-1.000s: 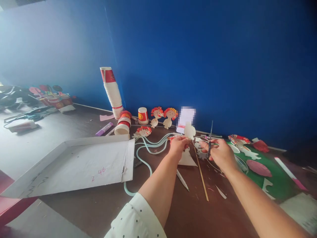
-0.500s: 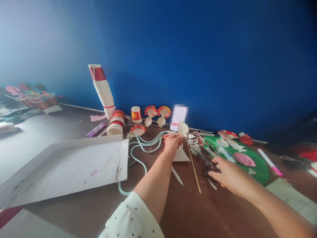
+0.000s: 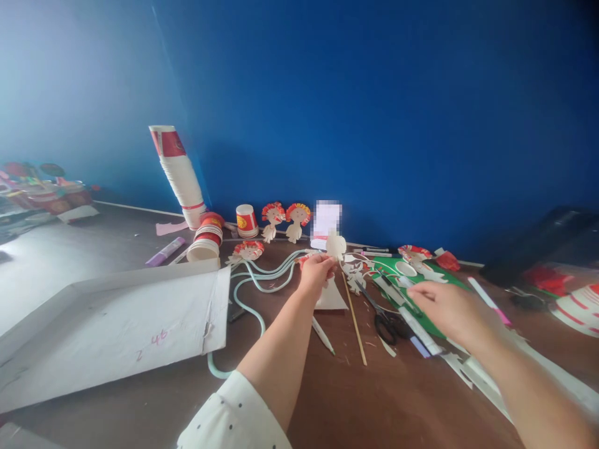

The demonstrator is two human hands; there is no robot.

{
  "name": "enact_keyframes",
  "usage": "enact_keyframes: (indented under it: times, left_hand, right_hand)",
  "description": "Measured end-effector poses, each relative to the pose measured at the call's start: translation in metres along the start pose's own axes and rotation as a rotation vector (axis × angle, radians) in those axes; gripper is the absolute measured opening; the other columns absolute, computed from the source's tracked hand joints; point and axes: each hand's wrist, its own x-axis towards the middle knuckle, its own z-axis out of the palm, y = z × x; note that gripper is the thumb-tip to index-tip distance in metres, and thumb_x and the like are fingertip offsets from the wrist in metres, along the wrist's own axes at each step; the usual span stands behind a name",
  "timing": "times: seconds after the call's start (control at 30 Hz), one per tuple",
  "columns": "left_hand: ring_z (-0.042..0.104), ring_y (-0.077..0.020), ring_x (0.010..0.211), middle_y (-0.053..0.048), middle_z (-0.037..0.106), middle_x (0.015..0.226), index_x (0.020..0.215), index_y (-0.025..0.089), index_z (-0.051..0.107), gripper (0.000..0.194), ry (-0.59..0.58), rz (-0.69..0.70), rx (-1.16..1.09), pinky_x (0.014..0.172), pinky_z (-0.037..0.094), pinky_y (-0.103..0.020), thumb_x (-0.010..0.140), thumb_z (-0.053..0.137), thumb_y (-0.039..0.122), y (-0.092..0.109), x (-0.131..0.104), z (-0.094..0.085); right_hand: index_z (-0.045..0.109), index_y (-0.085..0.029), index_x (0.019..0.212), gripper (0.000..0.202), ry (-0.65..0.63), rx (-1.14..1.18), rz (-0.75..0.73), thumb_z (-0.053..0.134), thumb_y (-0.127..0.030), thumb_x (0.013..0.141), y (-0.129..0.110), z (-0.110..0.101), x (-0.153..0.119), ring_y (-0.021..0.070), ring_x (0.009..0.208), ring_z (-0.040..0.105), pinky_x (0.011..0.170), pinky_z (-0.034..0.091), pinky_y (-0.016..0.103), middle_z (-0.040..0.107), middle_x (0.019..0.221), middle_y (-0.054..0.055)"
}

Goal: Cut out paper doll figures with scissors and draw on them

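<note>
A pale paper cutout with a rounded top is pinched in my left hand, near the middle of the table. My right hand hangs over the right side with its fingers curled; what they hold, if anything, I cannot make out. Black-handled scissors lie on the table to the left of it. Between the hands are a thin wooden stick and white paper pieces. A white marker rests below my left hand.
A white box lid fills the left side. Behind it stand a tall leaning stack of paper cups and a single cup. Paper figures lean by the blue wall. A green sheet lies right, near a pink-capped marker.
My right hand has let go of the scissors, which now lie on the table, and has moved over the green sheet. The view has shifted slightly right. My left hand still holds the cutout.
</note>
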Motion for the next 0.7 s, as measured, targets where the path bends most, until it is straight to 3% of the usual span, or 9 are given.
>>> enact_keyframes:
  times: [0.07, 0.13, 0.3, 0.5, 0.7]
  left_hand:
    - [0.046, -0.0053, 0.047, 0.001, 0.053, 0.056, 0.067, 0.013, 0.059, 0.021, -0.008, 0.007, -0.012, 0.045, 0.031, -0.017, 0.064, 0.073, 0.03, 0.0, 0.0, 0.0]
    - [0.047, -0.0055, 0.049, 0.001, 0.054, 0.057, 0.068, 0.013, 0.06, 0.021, -0.014, 0.01, -0.022, 0.046, 0.032, -0.017, 0.064, 0.072, 0.03, 0.001, 0.0, 0.0]
    - [0.046, -0.0045, 0.048, 0.001, 0.053, 0.058, 0.069, 0.013, 0.059, 0.021, -0.011, 0.0, 0.012, 0.045, 0.031, -0.016, 0.065, 0.071, 0.03, 0.003, -0.003, 0.0]
    - [0.047, -0.0056, 0.046, 0.002, 0.053, 0.056, 0.073, 0.015, 0.06, 0.021, 0.001, -0.004, 0.077, 0.043, 0.03, -0.016, 0.067, 0.07, 0.031, -0.004, -0.001, 0.001]
    - [0.045, -0.0048, 0.047, 0.002, 0.053, 0.057, 0.071, 0.014, 0.06, 0.021, -0.002, 0.013, 0.051, 0.046, 0.031, -0.017, 0.066, 0.071, 0.03, -0.001, -0.001, 0.001]
  right_hand:
    - [0.076, -0.03, 0.082, 0.025, -0.107, -0.141, 0.076, 0.057, -0.044, 0.073, 0.006, -0.014, 0.015, 0.026, 0.07, 0.066, 0.052, 0.037, 0.03, 0.076, 0.086, 0.003]
    - [0.075, -0.03, 0.084, 0.027, -0.179, -0.193, 0.096, 0.053, -0.042, 0.076, 0.011, -0.018, 0.026, 0.0262, 0.077, 0.066, 0.057, 0.039, 0.031, 0.076, 0.088, 0.003]
    - [0.072, -0.029, 0.075, 0.028, -0.354, -0.258, 0.056, 0.051, -0.048, 0.076, 0.006, -0.001, 0.029, 0.0251, 0.074, 0.065, 0.056, 0.038, 0.031, 0.073, 0.079, 0.003]
    - [0.067, -0.026, 0.071, 0.026, -0.358, -0.499, -0.034, 0.06, -0.051, 0.067, -0.003, 0.011, 0.008, 0.0337, 0.083, 0.064, 0.056, 0.037, 0.034, 0.07, 0.086, 0.009]
    - [0.068, -0.028, 0.069, 0.019, -0.419, -0.291, -0.094, 0.061, -0.045, 0.071, 0.016, 0.006, 0.01, 0.0239, 0.066, 0.065, 0.051, 0.037, 0.028, 0.07, 0.069, 0.002]
